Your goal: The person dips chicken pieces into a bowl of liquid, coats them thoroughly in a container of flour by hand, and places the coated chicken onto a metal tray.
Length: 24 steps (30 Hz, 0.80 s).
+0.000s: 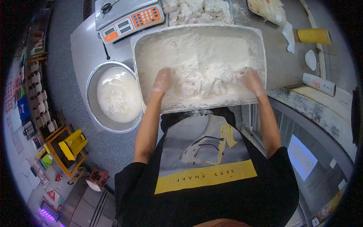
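Observation:
A large rectangular tub [198,26] of white flour [181,46] lies before me. Lumpy flour-coated pieces [210,81] are heaped near its front side; the coating hides what they are. My left hand [163,79], in a clear plastic glove, reaches into the flour at the left of the heap. At the heap's right side is my right hand [252,81], gloved the same way. Flour and blur hide the fingers of both hands, so any grip is unclear. Left of the tub, a round metal bowl [92,85] contains a milky white liquid [119,98].
Behind the tub stand a digital scale [133,24] with scissors [106,8] on it and a tray of coated pieces [198,11]. A yellow roll [313,36], a small white bowl [310,60] and a white roll [319,84] are at the right.

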Available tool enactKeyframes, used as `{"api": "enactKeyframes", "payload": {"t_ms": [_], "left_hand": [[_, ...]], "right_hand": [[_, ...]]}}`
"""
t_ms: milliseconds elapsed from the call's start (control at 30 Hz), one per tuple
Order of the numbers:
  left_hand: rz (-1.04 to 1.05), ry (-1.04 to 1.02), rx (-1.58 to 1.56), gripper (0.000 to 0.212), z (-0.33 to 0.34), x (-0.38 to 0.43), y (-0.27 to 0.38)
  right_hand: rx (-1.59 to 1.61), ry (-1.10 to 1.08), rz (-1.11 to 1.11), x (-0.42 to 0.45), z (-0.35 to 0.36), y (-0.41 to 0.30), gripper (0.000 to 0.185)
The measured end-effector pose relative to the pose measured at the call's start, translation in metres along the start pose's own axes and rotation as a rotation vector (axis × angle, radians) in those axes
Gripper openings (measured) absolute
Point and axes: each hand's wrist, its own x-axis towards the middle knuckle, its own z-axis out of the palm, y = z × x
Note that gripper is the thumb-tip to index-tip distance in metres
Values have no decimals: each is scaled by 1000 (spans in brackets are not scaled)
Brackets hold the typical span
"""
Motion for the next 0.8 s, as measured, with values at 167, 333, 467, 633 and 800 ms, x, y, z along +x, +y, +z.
{"api": "enactKeyframes", "payload": {"t_ms": [167, 333, 467, 633, 800], "left_hand": [[-83, 74, 76, 17, -13, -2, 4], [422, 138, 477, 17, -4, -2, 40], [578, 140, 733, 12, 14, -9, 29], [518, 160, 132, 11, -42, -7, 62], [594, 319, -34, 16, -52, 4, 135]], "right_hand": [[-7, 134, -276, -35, -45, -22, 20], [-50, 248, -361, -29, -41, -11, 24], [26, 118, -366, -7, -22, -3, 29], [225, 157, -349, -33, -43, -28, 30], [-45, 324, -525, -24, -2, -71, 20]]}}
